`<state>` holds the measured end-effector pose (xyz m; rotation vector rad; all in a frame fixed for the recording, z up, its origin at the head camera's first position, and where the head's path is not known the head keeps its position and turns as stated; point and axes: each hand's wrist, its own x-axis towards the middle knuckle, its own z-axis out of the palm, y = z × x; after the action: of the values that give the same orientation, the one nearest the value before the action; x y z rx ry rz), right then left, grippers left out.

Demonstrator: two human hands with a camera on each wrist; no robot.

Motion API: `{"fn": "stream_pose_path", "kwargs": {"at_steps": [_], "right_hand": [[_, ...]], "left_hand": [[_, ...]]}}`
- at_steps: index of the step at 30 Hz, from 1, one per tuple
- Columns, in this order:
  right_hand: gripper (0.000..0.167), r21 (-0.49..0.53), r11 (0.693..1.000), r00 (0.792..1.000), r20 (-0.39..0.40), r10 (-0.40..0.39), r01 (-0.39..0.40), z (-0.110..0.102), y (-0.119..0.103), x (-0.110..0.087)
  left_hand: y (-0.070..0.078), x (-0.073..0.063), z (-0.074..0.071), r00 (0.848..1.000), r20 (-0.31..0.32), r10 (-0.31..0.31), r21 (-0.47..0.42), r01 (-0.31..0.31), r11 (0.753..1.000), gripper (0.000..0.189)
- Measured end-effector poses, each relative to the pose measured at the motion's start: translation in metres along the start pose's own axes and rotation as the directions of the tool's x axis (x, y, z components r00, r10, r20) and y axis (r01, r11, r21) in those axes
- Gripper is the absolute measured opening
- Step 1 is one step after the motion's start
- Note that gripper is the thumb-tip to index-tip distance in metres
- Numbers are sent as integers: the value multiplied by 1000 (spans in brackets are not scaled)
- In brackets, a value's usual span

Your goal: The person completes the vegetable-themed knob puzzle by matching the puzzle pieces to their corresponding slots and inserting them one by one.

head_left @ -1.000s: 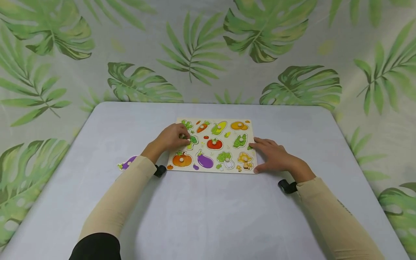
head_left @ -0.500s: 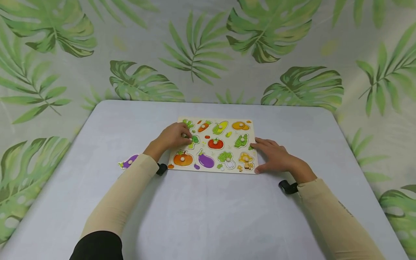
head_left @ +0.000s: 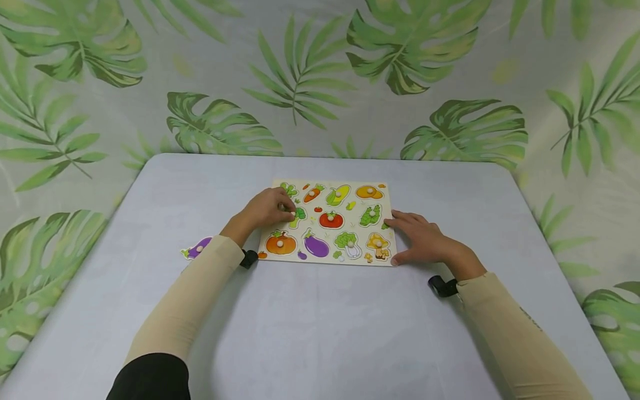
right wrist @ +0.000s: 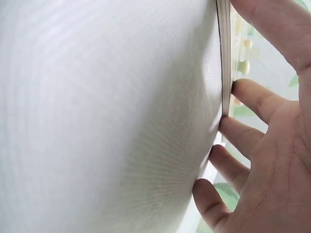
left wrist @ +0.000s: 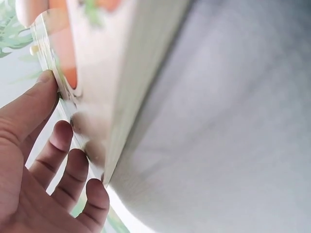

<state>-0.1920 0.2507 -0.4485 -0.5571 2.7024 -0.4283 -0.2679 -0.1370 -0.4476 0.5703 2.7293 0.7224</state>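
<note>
A wooden knob puzzle board (head_left: 325, 261) with vegetable pieces lies on the table. My left hand (head_left: 265, 210) is over its left side, thumb and forefinger pinching the knob of the broccoli piece (head_left: 299, 215); the other fingers are bent close over the board in the left wrist view. My right hand (head_left: 422, 239) rests along the board's right edge with fingers spread, thumb at the near corner. Left of the board lies a loose eggplant piece (head_left: 196, 249), partly covered by the left sleeve. The board's eggplant slot (head_left: 316, 244) shows no knob.
Tomato (head_left: 331, 220), pumpkin (head_left: 280, 244), mushroom (head_left: 378, 245) and several other knobbed pieces sit in the board. The white-covered table (head_left: 320, 328) reaches back to a leaf-print cloth (head_left: 310, 128).
Both hands stay almost still, the left at the broccoli piece and the right at the board's edge. The head view shifts slightly.
</note>
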Motion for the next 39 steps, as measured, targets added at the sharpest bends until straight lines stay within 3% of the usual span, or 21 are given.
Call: {"fn": "stream_pose_path", "kwargs": {"at_steps": [8,13,18,21,30,34,39], "right_hand": [[98,14,1000,1000,2,6,-6,-1,0,0],[98,0,1000,1000,15,10,-10,2,-2,2],[97,-4,1000,1000,12,16,-16,0,-6,1],[97,-2,1000,1000,12,12,-12,-2,-6,-1],[97,-6,1000,1000,17,19,-19,-4,-4,-1],[97,-3,1000,1000,22,11,-11,-3,-5,0],[96,-15,1000,1000,22,16,-15,-1,-4,2]], "left_hand": [[-2,-2,-1,1000,17,26,-42,-26,999,15],[-10,-15,-8,999,42,19,-87,-15,996,35],[-19,-39,-26,1000,-23,-16,-149,12,989,41],[-29,-56,-40,998,-54,-22,-121,15,993,37],[-58,-119,-79,987,35,-159,-5,159,987,42],[-68,-142,-82,985,2,-173,16,173,985,41],[-73,-156,-72,985,-20,-174,61,175,983,30]]}}
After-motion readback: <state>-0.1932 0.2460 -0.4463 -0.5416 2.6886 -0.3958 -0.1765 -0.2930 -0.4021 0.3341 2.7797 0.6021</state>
